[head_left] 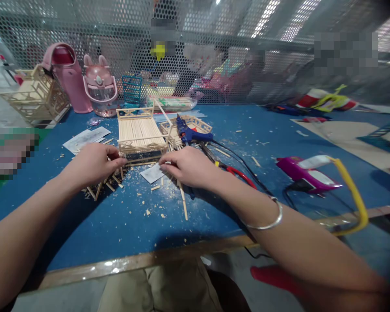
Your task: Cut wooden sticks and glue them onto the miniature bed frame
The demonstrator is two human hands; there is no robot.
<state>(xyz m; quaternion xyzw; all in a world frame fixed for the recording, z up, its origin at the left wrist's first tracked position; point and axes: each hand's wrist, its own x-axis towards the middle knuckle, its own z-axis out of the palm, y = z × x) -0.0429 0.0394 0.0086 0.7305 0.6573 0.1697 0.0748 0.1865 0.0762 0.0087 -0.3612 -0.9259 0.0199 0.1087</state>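
A small model of pale wooden sticks [141,132], with a slatted deck and low railings, stands in front of me on the blue table. My left hand [95,162] is closed, thumb and forefinger at the model's lower left front corner. At its lower right front corner my right hand [191,167] pinches with bent fingers. A thin bottom rail runs between the two fingertips; the exact grip is partly hidden. A small white paper [152,173] lies by the right fingertips. Loose sticks [100,187] lie under the left hand, and one long stick [183,201] below the right.
A blue glue gun [195,134] rests on a second stick piece [203,125] behind my right hand. Red-handled pliers [242,175] lie beside it. Rightward is a purple device [307,175] with a yellow bar. Pink bottles [72,80] stand before the perforated screen [214,65].
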